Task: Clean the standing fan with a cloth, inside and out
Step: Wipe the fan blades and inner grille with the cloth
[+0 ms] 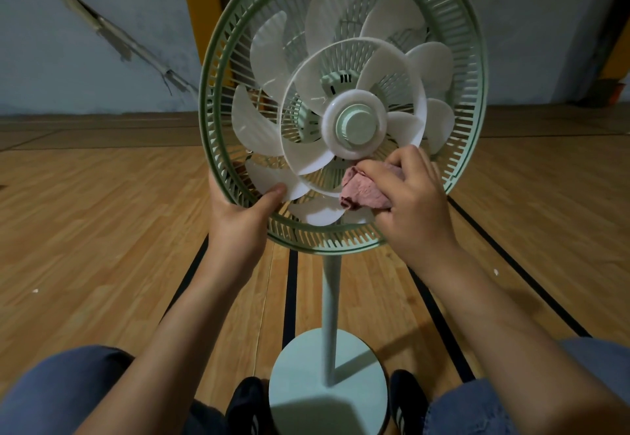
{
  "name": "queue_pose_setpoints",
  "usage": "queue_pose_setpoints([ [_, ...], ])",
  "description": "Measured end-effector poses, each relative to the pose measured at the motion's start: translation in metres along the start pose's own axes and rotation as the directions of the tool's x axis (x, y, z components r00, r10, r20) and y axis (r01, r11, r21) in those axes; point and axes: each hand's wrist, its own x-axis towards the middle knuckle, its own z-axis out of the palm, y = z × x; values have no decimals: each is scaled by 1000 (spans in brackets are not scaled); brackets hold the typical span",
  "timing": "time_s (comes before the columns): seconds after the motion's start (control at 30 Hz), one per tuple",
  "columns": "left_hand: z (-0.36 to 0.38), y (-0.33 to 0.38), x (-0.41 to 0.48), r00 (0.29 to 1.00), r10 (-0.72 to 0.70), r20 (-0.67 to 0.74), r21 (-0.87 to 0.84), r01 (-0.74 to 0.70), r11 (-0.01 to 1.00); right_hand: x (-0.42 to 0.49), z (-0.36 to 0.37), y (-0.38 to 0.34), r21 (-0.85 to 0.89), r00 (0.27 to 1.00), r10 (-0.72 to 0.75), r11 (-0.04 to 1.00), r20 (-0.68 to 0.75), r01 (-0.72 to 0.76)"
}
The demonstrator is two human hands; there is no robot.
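A pale green standing fan (472, 70) faces me with its front grille off, so the white blades (269, 56) and green hub cap (356, 125) lie bare. My left hand (240, 211) grips the lower left rim of the rear grille, thumb pressing on a white blade. My right hand (414, 201) holds a bunched pink cloth (363, 192) against the blades just below the hub. The fan's pole (331, 301) runs down to a round base (300, 366) between my feet.
The fan stands on a wooden floor (102, 230) with black lines. My knees in blue trousers frame the base, with my dark shoes (247, 404) on either side of it. A grey wall (85, 59) with yellow posts stands behind.
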Motion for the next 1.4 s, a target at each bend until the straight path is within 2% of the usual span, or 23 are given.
queue_pose_setpoints([
  [0.1, 2, 2, 0, 1000, 2, -16, 21, -1, 1000, 2, 2, -15, 6, 996, 69, 998, 51, -70],
  [0.23, 5, 2, 0, 999, 8, -49, 9, -8, 1000, 3, -1, -32, 59, 974, 126, 988, 186, -139],
  [0.33, 4, 2, -1, 999, 8, -37, 45, -6, 999, 7, -9, -41, 23, 955, 174, 982, 241, -185],
  [0.5, 4, 5, -3, 999, 15, -40, 59, -12, 998, 16, -32, -37, -122, 853, 216, 976, 475, -180],
  [0.57, 4, 4, -3, 999, 15, -38, 62, -13, 998, 17, -35, -36, -69, 819, 207, 977, 535, -202],
  [0.67, 4, 4, -3, 999, 14, -45, 60, -11, 998, 17, -30, -40, 142, 825, 206, 935, 526, -324],
  [0.73, 4, 3, -4, 998, 14, -54, 48, -12, 999, 19, -26, -41, 282, 803, 225, 855, 552, -434],
  [0.87, 9, 5, -6, 999, 16, -40, 43, -14, 999, 28, -23, -44, 391, 754, 241, 737, 611, -552],
  [1.03, 13, 7, -11, 999, 21, -29, 27, -20, 999, 41, -24, -44, 471, 601, 249, 428, 759, -772],
  [1.2, 14, 6, -17, 999, 17, -46, 20, -16, 1000, 41, -27, -50, 538, 565, 159, 184, 810, -822],
  [1.4, 10, 6, -15, 998, 9, -55, 20, -8, 1000, 35, -19, -59, 541, 552, 11, -211, 834, -814],
])
